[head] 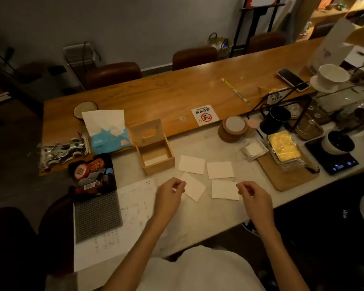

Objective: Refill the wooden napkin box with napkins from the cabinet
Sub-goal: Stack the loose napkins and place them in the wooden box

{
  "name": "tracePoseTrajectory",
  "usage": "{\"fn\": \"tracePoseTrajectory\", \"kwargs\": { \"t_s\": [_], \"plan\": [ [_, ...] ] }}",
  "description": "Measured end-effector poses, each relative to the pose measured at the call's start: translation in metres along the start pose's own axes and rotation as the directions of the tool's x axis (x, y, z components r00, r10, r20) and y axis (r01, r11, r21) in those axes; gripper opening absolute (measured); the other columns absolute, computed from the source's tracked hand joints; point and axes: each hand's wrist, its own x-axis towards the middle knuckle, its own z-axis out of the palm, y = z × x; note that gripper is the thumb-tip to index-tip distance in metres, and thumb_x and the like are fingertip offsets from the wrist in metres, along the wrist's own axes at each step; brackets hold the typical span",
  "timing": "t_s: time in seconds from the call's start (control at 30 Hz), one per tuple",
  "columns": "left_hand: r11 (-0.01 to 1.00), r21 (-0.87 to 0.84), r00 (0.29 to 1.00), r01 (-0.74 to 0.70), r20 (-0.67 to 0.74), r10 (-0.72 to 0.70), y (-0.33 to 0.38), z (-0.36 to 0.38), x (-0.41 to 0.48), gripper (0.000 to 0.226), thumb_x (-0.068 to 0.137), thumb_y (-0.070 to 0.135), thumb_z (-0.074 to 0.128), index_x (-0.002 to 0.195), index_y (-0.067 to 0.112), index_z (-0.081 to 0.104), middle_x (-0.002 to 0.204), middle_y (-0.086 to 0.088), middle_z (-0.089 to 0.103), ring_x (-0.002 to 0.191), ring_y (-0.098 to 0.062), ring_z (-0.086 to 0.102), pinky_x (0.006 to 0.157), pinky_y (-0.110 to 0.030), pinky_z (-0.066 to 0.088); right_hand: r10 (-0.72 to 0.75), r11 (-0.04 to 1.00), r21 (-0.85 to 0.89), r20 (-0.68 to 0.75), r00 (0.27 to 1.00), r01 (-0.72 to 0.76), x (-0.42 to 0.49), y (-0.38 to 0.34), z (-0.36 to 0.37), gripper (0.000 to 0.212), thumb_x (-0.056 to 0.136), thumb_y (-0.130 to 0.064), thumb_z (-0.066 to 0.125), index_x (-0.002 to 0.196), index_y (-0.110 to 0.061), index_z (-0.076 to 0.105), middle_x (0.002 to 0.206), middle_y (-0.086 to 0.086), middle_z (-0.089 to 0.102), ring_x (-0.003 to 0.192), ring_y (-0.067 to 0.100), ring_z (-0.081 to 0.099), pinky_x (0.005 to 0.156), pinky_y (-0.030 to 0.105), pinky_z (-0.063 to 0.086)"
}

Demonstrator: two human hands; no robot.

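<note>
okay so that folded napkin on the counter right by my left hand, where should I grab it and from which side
Pinch the near-left corner of the napkin, coming in from the left hand side. It lies flat and turned at an angle, so that corner points toward the fingers and can probably be lifted with thumb and forefinger without disturbing the other three.

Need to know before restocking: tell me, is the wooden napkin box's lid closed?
No. The wooden napkin box stands open, its lid tipped back and its nearly empty inside showing.

Probably a café: pour-over dripper, coffee scale, coaster stack.
</note>
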Motion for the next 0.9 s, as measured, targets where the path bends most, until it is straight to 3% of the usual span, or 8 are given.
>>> {"fn": "tracePoseTrajectory", "kwargs": {
  "t_s": [0.1,0.17,0.33,0.57,0.73,0.8,0.9],
  "plan": [
    [0.995,-0.032,0.992,0.095,0.087,-0.092,0.0,0.059,0.023,0.015,0.094,0.022,0.057,0.095,0.012,0.069,0.086,-0.003,0.07,0.077,-0.016,0.065,0.075,-0.039,0.059,0.08,0.994,-0.088,0.117,0.99,-0.07,0.032,0.021,0.025,0.011,0.094,-0.027,0.06,0.1,-0.023,0.067,0.094,-0.007,0.068,0.09,0.013,0.065,0.073,0.023,0.048],
    [0.989,0.018,0.982,0.147,0.121,-0.148,-0.002,0.094,0.033,0.016,0.094,0.022,0.057,0.096,0.01,0.068,0.092,-0.007,0.071,0.08,-0.017,0.064,0.074,-0.034,0.057,0.084,0.987,-0.147,0.132,0.988,-0.064,0.045,0.033,0.039,0.01,0.094,-0.026,0.06,0.101,-0.022,0.066,0.095,-0.006,0.066,0.088,0.012,0.062,0.07,0.021,0.045],
    [0.984,0.095,0.986,0.148,0.063,-0.155,-0.003,0.134,0.043,0.013,0.095,0.02,0.055,0.093,0.01,0.062,0.09,-0.005,0.065,0.081,-0.018,0.06,0.068,-0.026,0.044,0.022,0.958,-0.285,0.141,0.99,0.019,0.065,0.06,0.037,0.02,0.091,-0.023,0.063,0.111,-0.022,0.062,0.109,-0.001,0.058,0.1,0.018,0.057,0.077,0.026,0.047],
    [0.936,0.351,0.989,0.004,0.135,-0.055,0.005,0.151,0.039,0.024,0.098,0.014,0.048,0.12,0.008,0.043,0.112,-0.011,0.051,0.09,-0.024,0.056,0.067,-0.029,0.039,0.082,0.944,-0.329,0.191,0.978,-0.014,0.069,0.072,0.043,0.023,0.091,-0.017,0.063,0.113,-0.021,0.057,0.114,0.001,0.056,0.103,0.02,0.052,0.081,0.034,0.05],
    [0.927,0.362,0.981,-0.101,0.192,0.032,0.014,0.153,0.043,0.037,0.096,0.004,0.044,0.132,0.013,0.04,0.128,-0.016,0.041,0.111,-0.034,0.048,0.088,-0.04,0.046,0.05,0.933,-0.358,0.247,0.968,0.043,0.074,0.075,0.043,0.012,0.091,-0.017,0.06,0.101,-0.023,0.059,0.107,-0.001,0.057,0.097,0.019,0.053,0.078,0.032,0.05],
    [0.865,0.461,0.972,-0.196,0.21,0.109,0.012,0.156,0.048,0.048,0.09,0.008,0.053,0.135,0.021,0.043,0.137,-0.011,0.036,0.119,-0.029,0.04,0.094,-0.036,0.043,-0.005,0.967,-0.244,0.279,0.96,0.076,0.072,0.079,0.037,0.012,0.092,-0.015,0.059,0.093,-0.027,0.057,0.099,-0.006,0.059,0.09,0.014,0.057,0.074,0.027,0.051],
    [0.859,0.427,0.955,-0.282,0.21,0.209,0.009,0.15,0.057,0.027,0.089,0.018,0.059,0.115,0.021,0.066,0.131,-0.007,0.051,0.119,-0.028,0.043,0.095,-0.035,0.039,-0.021,0.999,0.04,0.328,0.944,0.008,0.066,0.076,0.018,0.013,0.091,-0.011,0.06,0.091,-0.024,0.056,0.091,-0.008,0.064,0.082,0.011,0.062,0.07,0.025,0.051]
  ]
}}
